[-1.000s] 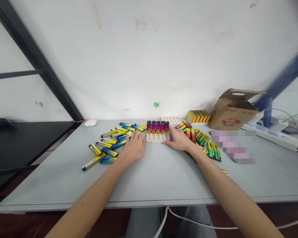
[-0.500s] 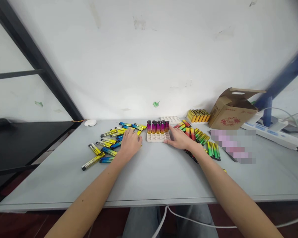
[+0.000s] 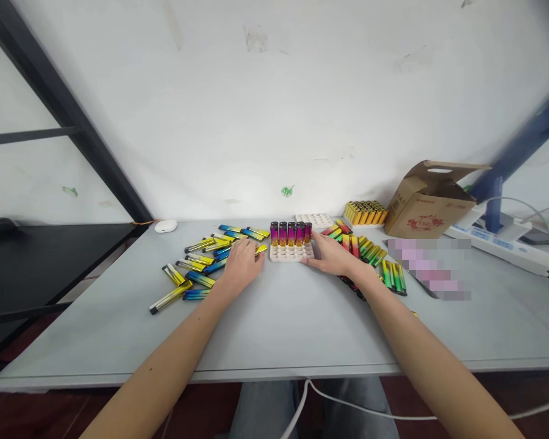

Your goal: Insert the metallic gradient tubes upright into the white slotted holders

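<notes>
A small white tray (image 3: pixel 291 253) with rows of holes sits in front of me, purple-and-orange lighters (image 3: pixel 291 234) standing upright in its back part. My right hand (image 3: pixel 332 253) grips the tray's right side, thumb at the front corner and fingers along the edge. My left hand (image 3: pixel 243 262) is closed just left of the tray. Out of its fingers pokes the yellow end of a lighter (image 3: pixel 261 249), pointing at the tray; its other end is hidden. Around that hand lie loose blue-and-yellow and silver-and-yellow lighters (image 3: pixel 200 259).
Red and green lighters (image 3: pixel 370 253) lie loose on the right, partly under my right arm. Behind are another white tray (image 3: pixel 313 220), a tray full of yellow lighters (image 3: pixel 366 213), an open cardboard box (image 3: pixel 418 210) and a power strip (image 3: pixel 503 244). A white case (image 3: pixel 165 226) sits at the back left.
My left hand has shifted slightly right and its fingers have drawn in, with a yellow lighter end now showing beyond them. My right hand stays at the tray.
</notes>
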`<act>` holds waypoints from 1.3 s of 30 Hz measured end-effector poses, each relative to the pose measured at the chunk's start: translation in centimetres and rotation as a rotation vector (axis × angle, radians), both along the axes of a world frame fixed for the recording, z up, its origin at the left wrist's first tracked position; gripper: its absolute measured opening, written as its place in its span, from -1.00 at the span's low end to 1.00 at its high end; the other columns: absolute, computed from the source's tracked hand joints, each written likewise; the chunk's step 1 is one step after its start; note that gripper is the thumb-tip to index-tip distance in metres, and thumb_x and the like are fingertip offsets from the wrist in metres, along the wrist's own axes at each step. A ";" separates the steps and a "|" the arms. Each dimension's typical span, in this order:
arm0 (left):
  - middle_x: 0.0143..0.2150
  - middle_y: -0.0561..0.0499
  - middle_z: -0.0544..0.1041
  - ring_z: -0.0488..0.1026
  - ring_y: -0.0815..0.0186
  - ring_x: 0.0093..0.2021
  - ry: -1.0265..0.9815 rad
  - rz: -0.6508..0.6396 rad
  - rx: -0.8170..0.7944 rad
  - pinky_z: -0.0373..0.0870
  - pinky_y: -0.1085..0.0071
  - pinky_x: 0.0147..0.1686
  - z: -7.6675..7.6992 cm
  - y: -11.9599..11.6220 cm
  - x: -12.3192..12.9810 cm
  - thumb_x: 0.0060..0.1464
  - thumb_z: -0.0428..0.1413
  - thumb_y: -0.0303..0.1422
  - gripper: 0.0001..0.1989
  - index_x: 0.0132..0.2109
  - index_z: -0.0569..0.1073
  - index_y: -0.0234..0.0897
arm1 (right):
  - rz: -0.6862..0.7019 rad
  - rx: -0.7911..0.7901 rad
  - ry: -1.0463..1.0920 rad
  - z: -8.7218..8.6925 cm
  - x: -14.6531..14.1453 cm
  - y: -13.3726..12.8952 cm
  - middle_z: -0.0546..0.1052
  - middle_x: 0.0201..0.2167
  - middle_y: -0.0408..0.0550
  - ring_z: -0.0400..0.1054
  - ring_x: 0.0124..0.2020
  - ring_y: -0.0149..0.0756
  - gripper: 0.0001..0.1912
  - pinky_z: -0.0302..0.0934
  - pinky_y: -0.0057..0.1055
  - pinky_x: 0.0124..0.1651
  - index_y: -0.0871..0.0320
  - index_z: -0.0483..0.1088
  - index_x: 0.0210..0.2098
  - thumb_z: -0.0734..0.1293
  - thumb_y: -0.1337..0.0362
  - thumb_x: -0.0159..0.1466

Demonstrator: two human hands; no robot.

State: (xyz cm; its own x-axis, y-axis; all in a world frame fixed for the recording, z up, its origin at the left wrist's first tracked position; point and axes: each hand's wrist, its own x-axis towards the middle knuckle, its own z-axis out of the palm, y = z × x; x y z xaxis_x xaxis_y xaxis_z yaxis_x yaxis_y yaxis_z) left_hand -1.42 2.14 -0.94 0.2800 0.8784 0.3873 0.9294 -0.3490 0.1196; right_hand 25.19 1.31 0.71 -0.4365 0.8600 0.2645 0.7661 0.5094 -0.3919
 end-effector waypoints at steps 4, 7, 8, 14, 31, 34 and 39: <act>-0.11 -0.19 0.51 0.39 0.09 0.03 0.041 -0.014 -0.019 0.31 0.19 0.10 0.0 0.2 -0.1 0.17 -0.02 -0.40 -0.80 -0.24 0.50 -0.31 | -0.005 -0.004 0.002 0.1 -0.1 -0.1 0.41 0.10 0.18 0.31 0.13 0.07 -0.33 0.23 -0.13 0.09 0.18 0.12 0.20 0.35 0.07 0.20; -0.12 -0.16 0.53 0.37 0.09 0.09 0.055 -0.016 -0.031 0.24 0.18 0.18 0.0 0.1 -0.2 0.16 -0.02 -0.42 -0.81 -0.27 0.50 -0.28 | -0.003 -0.002 -0.001 0.2 -0.1 -0.2 0.41 0.10 0.18 0.30 0.13 0.07 -0.34 0.22 -0.14 0.10 0.19 0.13 0.19 0.36 0.07 0.20; -0.12 -0.17 0.53 0.36 0.08 0.12 0.056 -0.018 -0.030 0.22 0.17 0.20 -0.1 0.1 -0.1 0.17 -0.02 -0.42 -0.80 -0.27 0.50 -0.28 | 0.003 0.004 0.000 0.2 -0.1 -0.2 0.41 0.10 0.19 0.29 0.14 0.07 -0.34 0.20 -0.14 0.11 0.20 0.12 0.19 0.36 0.07 0.20; 0.12 -0.20 0.45 0.30 0.09 0.21 -0.033 -0.042 0.010 0.24 0.14 0.22 0.0 0.4 0.4 0.17 -0.03 -0.38 -0.70 -0.01 0.46 -0.34 | 0.015 0.022 0.005 0.0 -0.1 0.0 0.40 0.12 0.20 0.29 0.15 0.08 -0.30 0.20 -0.14 0.12 0.21 0.10 0.22 0.35 0.07 0.19; 0.17 -0.21 0.35 0.25 0.12 0.21 0.107 -0.160 -0.043 0.16 0.17 0.23 -0.2 2.3 0.4 0.24 -0.18 -0.39 -0.56 0.20 0.30 -0.34 | -0.003 0.000 -0.015 0.0 -0.3 -0.1 0.43 0.08 0.22 0.34 0.09 0.09 -0.27 0.23 -0.16 0.06 0.22 0.04 0.25 0.34 0.10 0.19; 0.14 -0.22 0.34 0.27 0.10 0.18 0.091 -0.141 -0.059 0.20 0.17 0.19 -0.1 2.2 0.5 0.23 -0.16 -0.39 -0.59 0.17 0.32 -0.34 | -0.017 -0.015 -0.031 0.1 -0.3 -0.2 0.45 0.05 0.22 0.36 0.05 0.09 -0.26 0.24 -0.17 0.02 0.23 0.03 0.25 0.33 0.08 0.20; 0.19 -0.25 0.33 0.19 0.09 0.26 0.071 -0.159 -0.065 0.16 0.14 0.21 0.2 2.0 0.6 0.20 -0.15 -0.44 -0.67 0.06 0.33 -0.37 | -0.023 -0.019 -0.041 0.2 -0.3 -0.4 0.47 0.01 0.21 0.37 0.01 0.09 -0.27 0.25 -0.19 -0.02 0.23 0.04 0.25 0.33 0.07 0.21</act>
State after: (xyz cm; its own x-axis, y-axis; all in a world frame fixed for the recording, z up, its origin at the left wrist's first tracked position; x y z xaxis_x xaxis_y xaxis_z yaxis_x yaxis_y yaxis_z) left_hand -0.80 4.11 -0.73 0.4416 0.8437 0.3051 0.8703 -0.4855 0.0830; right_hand 24.87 0.96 0.91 -0.4265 0.8746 0.2306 0.7931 0.4842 -0.3695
